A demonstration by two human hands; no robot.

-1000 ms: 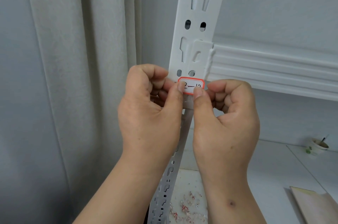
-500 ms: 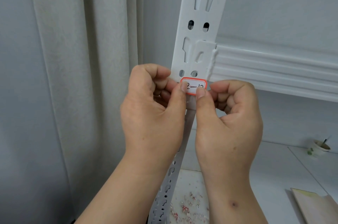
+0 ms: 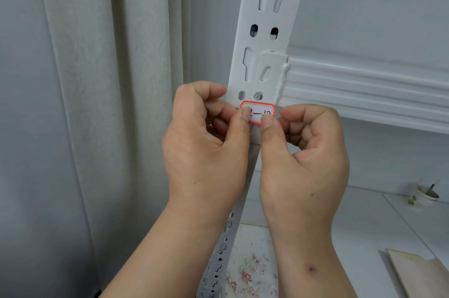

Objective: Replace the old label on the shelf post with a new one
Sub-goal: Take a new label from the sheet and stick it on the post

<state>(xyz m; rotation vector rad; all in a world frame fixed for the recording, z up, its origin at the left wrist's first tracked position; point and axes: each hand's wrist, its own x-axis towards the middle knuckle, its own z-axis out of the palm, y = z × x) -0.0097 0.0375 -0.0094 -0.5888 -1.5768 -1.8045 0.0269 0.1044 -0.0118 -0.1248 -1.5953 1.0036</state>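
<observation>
Head view: the small red-bordered white paper label (image 3: 258,112) lies on the front face of the white slotted metal shelf post (image 3: 264,37), just below its pair of oval holes, level with the shelf beam's lower edge. The left hand (image 3: 206,137) and right hand (image 3: 303,149), fingers curled, press their thumbs on its lower corners, likely to seat it square.

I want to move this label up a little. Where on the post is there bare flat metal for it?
Little room above: two oval holes sit right over the label, with the beam bracket and keyhole slots above those. The bare strip of post just below the label, between the left thumb and right thumb, is unslotted, though the thumbs crowd it.
</observation>
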